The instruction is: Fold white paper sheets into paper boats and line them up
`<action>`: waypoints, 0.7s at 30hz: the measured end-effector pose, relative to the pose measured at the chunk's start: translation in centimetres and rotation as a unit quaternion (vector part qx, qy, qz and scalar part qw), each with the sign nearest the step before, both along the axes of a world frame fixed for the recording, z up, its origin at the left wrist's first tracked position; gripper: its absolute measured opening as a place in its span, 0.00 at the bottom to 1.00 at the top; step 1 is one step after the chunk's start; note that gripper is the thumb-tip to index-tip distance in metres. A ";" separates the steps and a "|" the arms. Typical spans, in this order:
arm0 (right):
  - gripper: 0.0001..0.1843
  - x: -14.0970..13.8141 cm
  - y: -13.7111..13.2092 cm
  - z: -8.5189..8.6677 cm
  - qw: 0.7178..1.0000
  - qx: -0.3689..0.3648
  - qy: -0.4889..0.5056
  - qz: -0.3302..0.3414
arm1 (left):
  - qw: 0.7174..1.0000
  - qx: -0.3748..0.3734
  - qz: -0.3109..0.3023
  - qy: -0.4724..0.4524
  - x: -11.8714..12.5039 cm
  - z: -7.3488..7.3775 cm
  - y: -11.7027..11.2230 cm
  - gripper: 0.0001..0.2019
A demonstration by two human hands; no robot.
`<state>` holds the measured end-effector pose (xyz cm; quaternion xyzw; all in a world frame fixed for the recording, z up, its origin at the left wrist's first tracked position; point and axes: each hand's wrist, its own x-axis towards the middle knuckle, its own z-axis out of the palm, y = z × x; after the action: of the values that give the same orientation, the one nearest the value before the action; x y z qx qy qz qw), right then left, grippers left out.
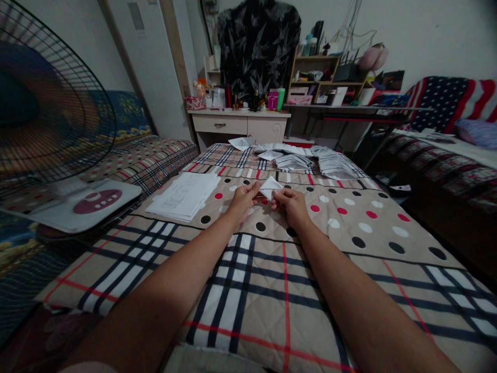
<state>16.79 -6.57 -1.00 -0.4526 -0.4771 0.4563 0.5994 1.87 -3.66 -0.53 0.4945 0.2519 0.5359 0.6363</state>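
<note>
Both of my arms reach out over a quilted bed cover (272, 280) with plaid and polka-dot patches. My left hand (243, 200) and my right hand (291, 203) pinch the two sides of a small folded piece of white paper (269, 187) held just above the cover. The fingers of both hands are closed on its edges. A stack of flat white sheets (185, 195) lies to the left of my left hand. Farther back on the bed lie several folded white paper pieces (306, 157) in a spread-out heap.
A standing fan (46, 103) with its white base (83, 204) is close on the left. A drawer cabinet (238, 124) and a cluttered desk with shelves (330, 88) stand at the back. Another bed (446, 155) with a star-and-stripe blanket is on the right.
</note>
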 end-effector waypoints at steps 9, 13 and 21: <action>0.21 -0.3 -0.1 -0.1 1.000 -0.009 -0.020 0.011 | 0.974 0.112 0.132 0.148 0.0 -0.9 0.4 0.19; 0.21 -0.6 -0.3 0.1 0.999 -0.016 -0.043 0.024 | 0.919 0.196 0.244 0.239 -0.1 -0.8 0.7 0.13; 0.21 -0.5 -0.1 0.0 0.998 0.002 -0.062 -0.004 | 0.846 0.316 0.257 0.344 -0.4 -0.3 0.0 0.09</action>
<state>16.24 -6.68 -0.96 -0.4803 -0.5127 0.4240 0.5715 1.49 -3.69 -0.79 0.7390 0.3897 0.5263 0.1583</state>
